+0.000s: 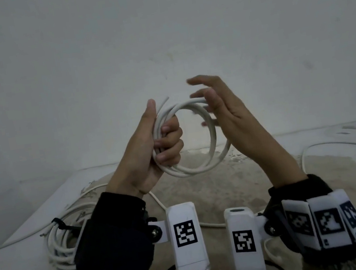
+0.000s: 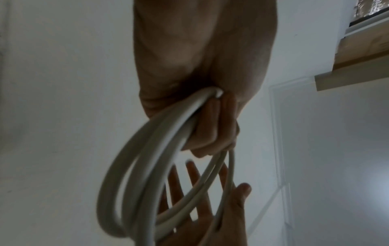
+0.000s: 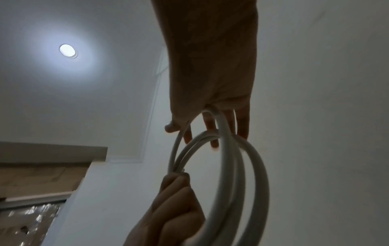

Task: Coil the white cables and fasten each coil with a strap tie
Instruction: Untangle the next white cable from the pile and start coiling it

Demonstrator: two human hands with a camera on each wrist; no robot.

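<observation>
My left hand [image 1: 161, 142] is raised in front of me and grips one side of a white cable coil [image 1: 211, 159], its fingers curled round several loops. A short cable end sticks up past the thumb. My right hand [image 1: 211, 101] stands beside the coil's right side with straight, spread fingers, the palm against the loops. In the left wrist view the coil [image 2: 130, 191] hangs from the left hand's fist [image 2: 210, 126], with the right hand's spread fingers behind it. In the right wrist view the loops [image 3: 238, 183] pass across the right hand's fingers [image 3: 210, 129].
On the table [image 1: 216, 189], lower left, lies a white coil [image 1: 58, 244] bound by a black strap tie [image 1: 61, 225]. A loose white cable [image 1: 315, 147] runs over the table's right part, and more small items lie at the far right edge [image 1: 355, 133]. A plain wall stands behind.
</observation>
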